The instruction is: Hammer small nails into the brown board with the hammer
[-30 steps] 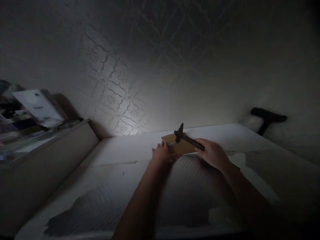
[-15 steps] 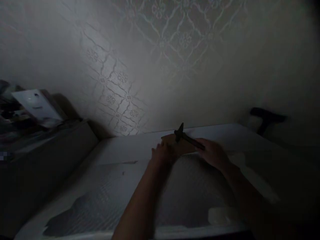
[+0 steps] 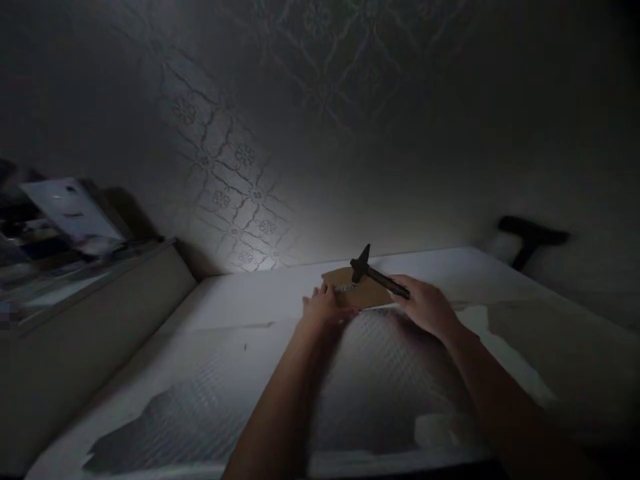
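A brown piece that looks like cardboard (image 3: 375,292) lies on the white surface near the wall, with a row of small grey marks or bits on it. My left hand (image 3: 323,303) rests on its left edge, fingers spread and pressing down. In my right hand (image 3: 423,303) is the handle of a dark hammer (image 3: 373,270), fingers wrapped round it. The hammer's head is raised at the upper left, over or just above the brown piece; whether it touches cannot be made out.
A patterned wall (image 3: 300,167) rises behind the white surface (image 3: 240,297). Grey textured sheeting (image 3: 200,413) covers the front. On the left, a ledge (image 3: 100,287) holds a white box (image 3: 73,207) and clutter. A dark T-shaped object (image 3: 533,233) stands at the right.
The surface and my hands look brighter, while the wall above is darker. The hammer's head has shifted very slightly right. Both hands remain almost where they were.
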Available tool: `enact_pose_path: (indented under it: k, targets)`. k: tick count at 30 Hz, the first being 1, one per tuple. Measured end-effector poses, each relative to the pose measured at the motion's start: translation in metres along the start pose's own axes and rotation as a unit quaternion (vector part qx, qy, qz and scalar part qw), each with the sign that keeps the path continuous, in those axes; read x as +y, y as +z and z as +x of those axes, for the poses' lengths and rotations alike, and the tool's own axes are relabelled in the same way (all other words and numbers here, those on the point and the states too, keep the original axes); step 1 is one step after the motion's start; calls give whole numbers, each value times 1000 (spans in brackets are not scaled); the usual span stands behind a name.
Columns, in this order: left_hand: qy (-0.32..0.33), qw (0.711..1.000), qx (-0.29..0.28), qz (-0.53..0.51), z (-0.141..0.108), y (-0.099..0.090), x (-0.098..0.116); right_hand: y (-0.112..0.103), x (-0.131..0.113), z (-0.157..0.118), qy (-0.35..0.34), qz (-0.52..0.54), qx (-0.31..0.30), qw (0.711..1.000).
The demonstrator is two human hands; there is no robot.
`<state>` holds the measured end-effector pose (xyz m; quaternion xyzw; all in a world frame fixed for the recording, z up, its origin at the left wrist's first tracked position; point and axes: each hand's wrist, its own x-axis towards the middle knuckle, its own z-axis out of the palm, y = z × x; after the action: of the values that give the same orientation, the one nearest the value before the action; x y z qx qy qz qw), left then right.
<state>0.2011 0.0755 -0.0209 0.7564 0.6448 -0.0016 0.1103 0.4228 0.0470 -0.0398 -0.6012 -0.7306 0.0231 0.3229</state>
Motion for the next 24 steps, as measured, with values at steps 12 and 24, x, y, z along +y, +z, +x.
enact_pose_path:
  k: [12,24]
  targets:
    - [3,1000,14,-2,-2,0,0,-16,59,14,50,-51,-7,997]
    - [34,999,4,2,-5,9,24,-68,184,14,138,-89,43,985]
